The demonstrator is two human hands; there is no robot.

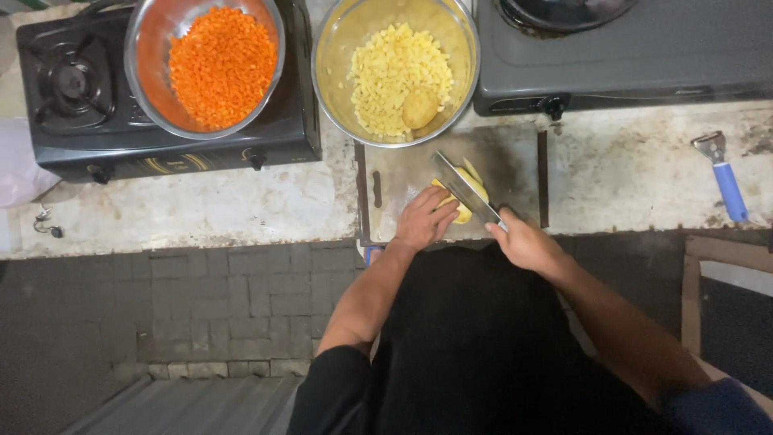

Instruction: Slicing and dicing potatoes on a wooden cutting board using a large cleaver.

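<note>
A peeled yellow potato point(471, 184) lies on a worn cutting board point(515, 157) at the counter's front edge. My left hand point(424, 219) presses down on the potato's near left side. My right hand point(525, 242) grips the handle of a broad knife point(463, 187), whose blade rests across the potato. Just behind the board stands a metal bowl point(330, 80) filled with diced potato and one whole potato point(419, 107).
A second metal bowl point(141, 80) of diced carrot sits on a black gas stove point(72, 89) at the left. Another stove point(628, 64) stands at the back right. A blue-handled peeler point(723, 177) lies on the counter at the right. Brick paving lies below.
</note>
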